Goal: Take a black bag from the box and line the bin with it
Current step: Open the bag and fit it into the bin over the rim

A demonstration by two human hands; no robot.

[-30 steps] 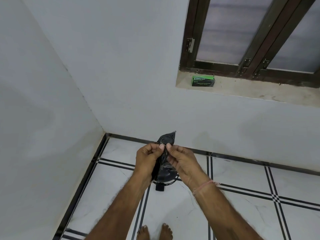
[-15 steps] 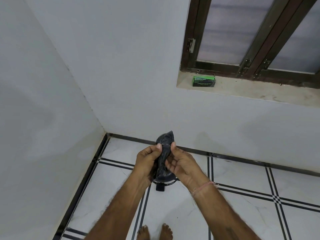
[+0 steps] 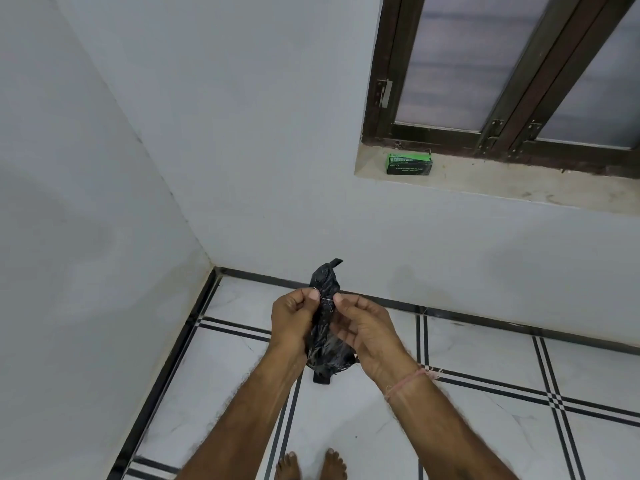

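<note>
The left hand (image 3: 294,322) and right hand (image 3: 363,329), fingers curled, pinch the black bag (image 3: 325,282) between them above the floor (image 3: 485,427); it is a crumpled, shiny, tightly bunched roll held upright, its sides hidden by fingers. The green box (image 3: 409,164) sits on the window sill (image 3: 519,188), its print unreadable

- It looked like a plain room in a home, seen at the corner of two white plastered walls (image 3: 242,133).
- The floor (image 3: 485,427) was pale tile with black inlaid lines.
- A dark wooden window frame (image 3: 512,98) with frosted panes stood above a stone sill (image 3: 519,188), which held a green box (image 3: 409,164).
- Bare feet (image 3: 291,467) stood on the tiles.
</note>
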